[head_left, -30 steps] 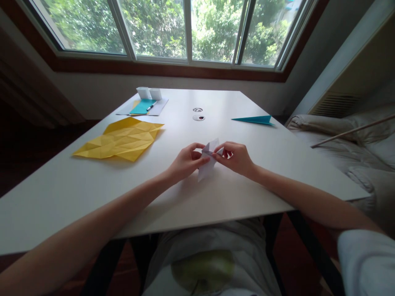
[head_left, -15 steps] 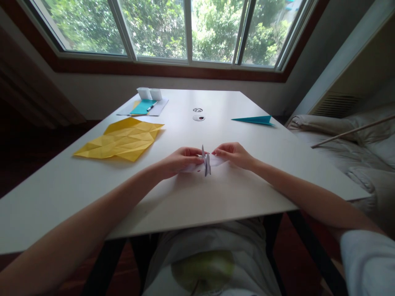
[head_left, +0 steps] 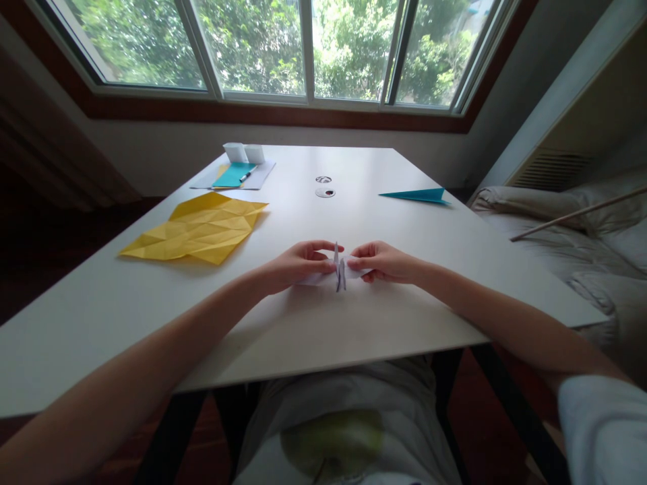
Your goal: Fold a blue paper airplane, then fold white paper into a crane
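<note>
Both forearms extend forward from the near edge of the table and converge toward its middle. The left hand (head_left: 296, 264) rests palm down, fingers curled, index finger and thumb pinched together. The right hand (head_left: 385, 262) mirrors it, fingertips pinched inward. The two hands sit just beside each other, knuckles up.

Two hands (head_left: 298, 266), one white fold (head_left: 338, 269), one yellow sheet (head_left: 197, 227), two teal papers (head_left: 417, 196) (one under a pen), perhaps two cups (head_left: 244, 153).
</note>
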The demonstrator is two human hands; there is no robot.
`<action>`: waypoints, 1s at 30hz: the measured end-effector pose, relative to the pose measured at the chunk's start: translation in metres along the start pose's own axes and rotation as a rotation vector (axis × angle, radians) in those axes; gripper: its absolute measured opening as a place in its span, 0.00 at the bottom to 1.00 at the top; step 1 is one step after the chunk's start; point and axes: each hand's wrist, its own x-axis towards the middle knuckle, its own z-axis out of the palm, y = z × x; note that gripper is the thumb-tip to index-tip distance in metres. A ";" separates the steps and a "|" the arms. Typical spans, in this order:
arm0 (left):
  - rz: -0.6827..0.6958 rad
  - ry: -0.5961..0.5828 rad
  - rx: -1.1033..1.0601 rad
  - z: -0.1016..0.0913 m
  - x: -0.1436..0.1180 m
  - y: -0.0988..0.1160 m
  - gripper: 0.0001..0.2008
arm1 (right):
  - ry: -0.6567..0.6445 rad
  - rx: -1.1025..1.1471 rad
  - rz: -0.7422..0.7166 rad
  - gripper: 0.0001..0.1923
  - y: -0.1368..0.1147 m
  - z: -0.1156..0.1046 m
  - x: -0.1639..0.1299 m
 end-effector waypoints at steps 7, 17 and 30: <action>0.016 -0.002 0.014 -0.006 0.000 0.001 0.26 | 0.002 0.008 0.024 0.15 -0.005 -0.006 -0.002; 0.012 0.016 0.009 -0.017 -0.001 0.002 0.26 | 0.029 0.040 0.074 0.13 -0.006 -0.016 -0.002; -0.024 -0.013 -0.014 -0.025 0.000 0.001 0.27 | 0.024 -0.005 0.105 0.16 -0.006 -0.024 -0.001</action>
